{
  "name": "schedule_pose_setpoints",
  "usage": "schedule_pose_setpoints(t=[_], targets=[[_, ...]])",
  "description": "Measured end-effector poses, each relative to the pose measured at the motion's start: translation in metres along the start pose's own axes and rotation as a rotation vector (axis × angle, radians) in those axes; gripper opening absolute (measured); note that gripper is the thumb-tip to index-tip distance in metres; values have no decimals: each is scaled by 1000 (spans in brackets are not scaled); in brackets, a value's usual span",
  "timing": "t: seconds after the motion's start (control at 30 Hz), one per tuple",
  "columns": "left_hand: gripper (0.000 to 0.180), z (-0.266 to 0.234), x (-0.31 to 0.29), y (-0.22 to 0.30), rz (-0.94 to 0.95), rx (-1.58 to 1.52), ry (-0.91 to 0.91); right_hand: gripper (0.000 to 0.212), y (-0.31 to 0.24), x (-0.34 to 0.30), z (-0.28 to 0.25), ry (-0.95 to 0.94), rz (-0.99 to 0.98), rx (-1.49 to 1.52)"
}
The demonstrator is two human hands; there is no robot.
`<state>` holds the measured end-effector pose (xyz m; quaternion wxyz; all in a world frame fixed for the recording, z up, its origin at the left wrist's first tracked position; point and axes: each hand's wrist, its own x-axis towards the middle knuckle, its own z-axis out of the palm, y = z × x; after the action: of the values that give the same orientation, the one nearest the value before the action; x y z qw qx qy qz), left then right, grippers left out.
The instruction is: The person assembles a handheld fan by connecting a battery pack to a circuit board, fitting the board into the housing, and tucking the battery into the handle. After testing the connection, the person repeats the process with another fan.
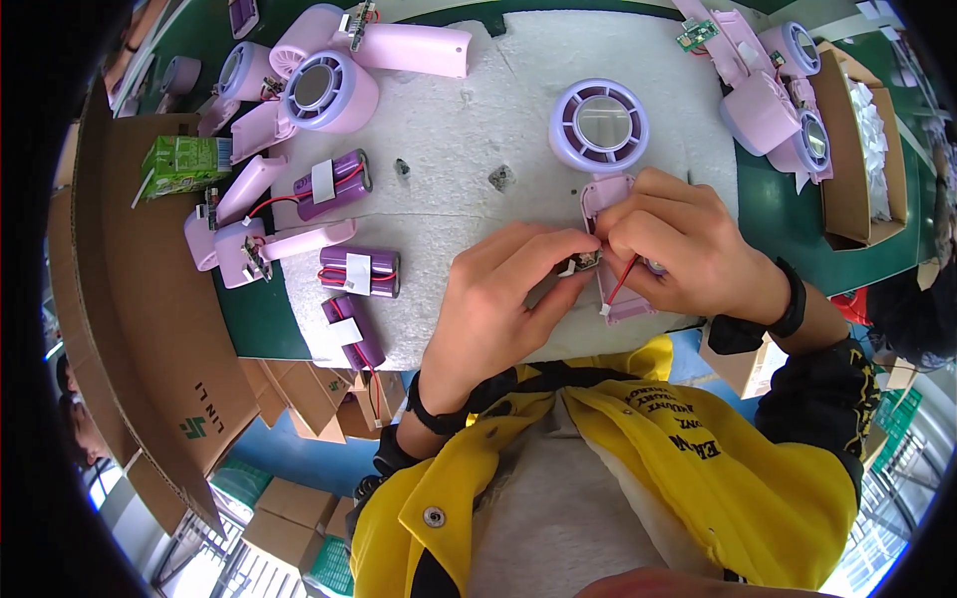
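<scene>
A pink handheld fan with a round lilac head (599,127) lies face up on white foam, its open handle (628,307) pointing toward me. My left hand (510,294) pinches a small circuit board (584,262) at the handle's left edge between thumb and forefinger. Curled over the handle is my right hand (683,244), its fingertips closed close to the board; what they grip is mostly hidden. From beneath them a red wire (622,282) runs down to a white plug. A small part of something round and silvery shows under the right fingers.
Purple battery packs (359,272) with red wires lie on the foam (449,130) at left. Pink fan parts (329,90) with circuit boards crowd the far left; more (763,112) lie far right. Cardboard boxes (150,329) flank both sides. A green carton (185,164) stands left.
</scene>
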<state>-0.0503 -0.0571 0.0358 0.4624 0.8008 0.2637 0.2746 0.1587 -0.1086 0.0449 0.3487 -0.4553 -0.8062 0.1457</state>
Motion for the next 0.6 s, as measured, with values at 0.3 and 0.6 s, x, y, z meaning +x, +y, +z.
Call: schedule_pose_setpoints(t=[0.3, 0.6], targets=[[33, 1, 4, -9, 143, 106, 55, 27, 2, 0, 0, 7, -19, -13], [34, 5, 1, 2, 80, -14, 65, 26, 4, 0, 6, 68, -40, 43]])
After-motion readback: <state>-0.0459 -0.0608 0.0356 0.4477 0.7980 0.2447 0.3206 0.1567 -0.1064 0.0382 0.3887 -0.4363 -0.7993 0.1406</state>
